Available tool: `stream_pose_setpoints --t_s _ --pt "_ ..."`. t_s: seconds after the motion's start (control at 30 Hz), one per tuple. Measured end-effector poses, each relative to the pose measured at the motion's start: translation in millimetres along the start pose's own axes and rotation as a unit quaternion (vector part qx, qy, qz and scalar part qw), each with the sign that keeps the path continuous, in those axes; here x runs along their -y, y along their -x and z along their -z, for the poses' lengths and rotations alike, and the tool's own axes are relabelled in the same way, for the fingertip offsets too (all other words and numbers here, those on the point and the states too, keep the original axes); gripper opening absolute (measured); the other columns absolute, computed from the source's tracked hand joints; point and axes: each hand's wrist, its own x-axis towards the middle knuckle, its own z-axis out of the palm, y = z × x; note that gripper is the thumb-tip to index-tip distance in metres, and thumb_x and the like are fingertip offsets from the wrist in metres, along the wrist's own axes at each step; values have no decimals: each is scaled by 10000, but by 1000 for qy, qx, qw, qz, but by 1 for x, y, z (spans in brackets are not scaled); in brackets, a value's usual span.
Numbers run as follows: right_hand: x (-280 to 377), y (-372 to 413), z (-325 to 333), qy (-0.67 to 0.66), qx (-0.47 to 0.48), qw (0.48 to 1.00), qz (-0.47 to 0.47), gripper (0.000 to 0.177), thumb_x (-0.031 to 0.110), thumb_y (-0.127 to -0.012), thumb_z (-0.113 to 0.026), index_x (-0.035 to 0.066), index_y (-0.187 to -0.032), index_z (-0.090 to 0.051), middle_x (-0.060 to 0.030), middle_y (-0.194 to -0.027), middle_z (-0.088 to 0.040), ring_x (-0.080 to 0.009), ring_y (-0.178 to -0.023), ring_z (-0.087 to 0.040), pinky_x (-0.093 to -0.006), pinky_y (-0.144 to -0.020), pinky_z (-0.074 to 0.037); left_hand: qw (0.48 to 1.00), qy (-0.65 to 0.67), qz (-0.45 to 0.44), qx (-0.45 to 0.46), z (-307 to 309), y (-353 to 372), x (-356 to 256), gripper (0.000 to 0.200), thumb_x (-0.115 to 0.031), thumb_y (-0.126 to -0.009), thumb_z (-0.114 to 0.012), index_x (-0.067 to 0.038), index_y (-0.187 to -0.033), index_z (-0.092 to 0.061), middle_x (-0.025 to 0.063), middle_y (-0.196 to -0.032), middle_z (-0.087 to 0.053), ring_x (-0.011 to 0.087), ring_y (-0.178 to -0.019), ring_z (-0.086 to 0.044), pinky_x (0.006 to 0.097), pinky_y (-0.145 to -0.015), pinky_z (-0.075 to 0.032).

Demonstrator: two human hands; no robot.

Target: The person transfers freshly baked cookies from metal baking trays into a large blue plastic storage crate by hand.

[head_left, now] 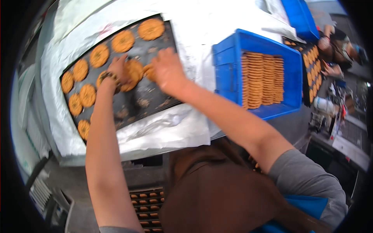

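Foil-covered surface point(155, 132), and on it the dark tray point(136, 105); the blue crate point(229, 58) sits just right, packed with stacked cookies. Left hand point(118, 69) is down mid-tray, fingers curled over a cookie point(134, 72), grip unclear. Right hand point(168, 72) is palm-down beside it, fingers hidden, touching another cookie point(149, 72).

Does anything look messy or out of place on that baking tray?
Only small things: crumbs and brown patches dot the bare part of the tray, and the cookies between the left hand and right hand overlap instead of lying flat. Nothing looks spilled.
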Motion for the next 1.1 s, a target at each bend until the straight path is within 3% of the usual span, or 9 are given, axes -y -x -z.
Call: stream_pose_setpoints --t_s 0.07,0.13,0.27,0.4,0.47,0.53,0.73,0.77,1.1 --pt "-2 15 -22 -63 -48 997 9 322 47 -733 -731 7 -1036 -628 -181 -1087 -612 -384 -1042 -559 -462 -903 -508 997 -62 -26 -49 -26 -8 15 1149 -252 -567 -1023 -184 -1558 -445 180 -1410 -532 393 -1313 -565 438 -1115 -507" --pt "-9 27 -3 -125 7 992 -16 417 63 -718 -798 11 -1078 -594 -169 -1091 -611 -379 -1016 -578 -475 -881 -521 991 -76 -19 -106 -21 15 -3 1017 -169 -590 -995 -156 -1487 -515 170 -1333 -545 392 -1248 -572 460 -1054 -527" --pt "-23 56 98 -262 -84 961 10 554 99 -706 -894 69 -1156 -572 -138 -1089 -600 -351 -1017 -608 -445 -855 -534 969 -112 -52 -213 -18 64 -36 705 -31 -665 -907 -110 -1292 -596 165 -1266 -555 409 -1159 -596 493 -949 -540" --pt "-97 108 203 -170 -226 956 -80 667 112 -710 -939 77 -1262 -566 -122 -1121 -622 -276 -1026 -652 -372 -879 -543 983 -8 -30 -179 -41 85 -43 526 14 -704 -855 -85 -1154 -602 161 -1211 -593 418 -1089 -626 499 -881 -539" --pt "-159 134 213 -208 -248 931 -171 620 106 -736 -926 60 -1249 -580 -126 -1140 -629 -251 -1040 -655 -342 -891 -539 988 28 -19 -152 -51 89 -38 452 11 -742 -833 -72 -1114 -592 149 -1136 -635 414 -1032 -647 499 -841 -536" --pt "-197 143 226 -73 -247 957 -130 460 104 -724 -896 80 -1122 -666 -116 -1032 -643 -315 -964 -599 -403 -842 -519 989 15 -1 -150 -42 101 -52 432 -8 -763 -826 -64 -1124 -596 143 -1106 -658 400 -1032 -653 494 -833 -537" --pt "-286 132 165 5 -121 992 -26 425 104 -721 -857 81 -1110 -687 -56 -1014 -698 -326 -992 -598 -452 -851 -501 971 28 31 -234 -44 141 -86 403 -26 -768 -842 -46 -1098 -611 143 -1109 -653 395 -1033 -651 461 -853 -533" --pt "-293 124 154 -2 -124 992 -29 425 104 -721 -857 81 -1110 -687 -56 -1014 -698 -326 -992 -598 -452 -851 -501 955 137 35 -259 -59 143 -80 429 -41 -750 -865 -38 -1096 -612 149 -1093 -655 391 -1005 -659 451 -850 -538" --pt "-314 128 87 55 -76 995 -44 450 33 -802 -711 21 -1249 -656 -107 -1150 -644 -305 -1111 -567 -431 -878 -526 908 189 34 -372 -33 196 -264 409 -36 -765 -883 -12 -1075 -618 137 -990 -657 305 -895 -675 385 -833 -546"
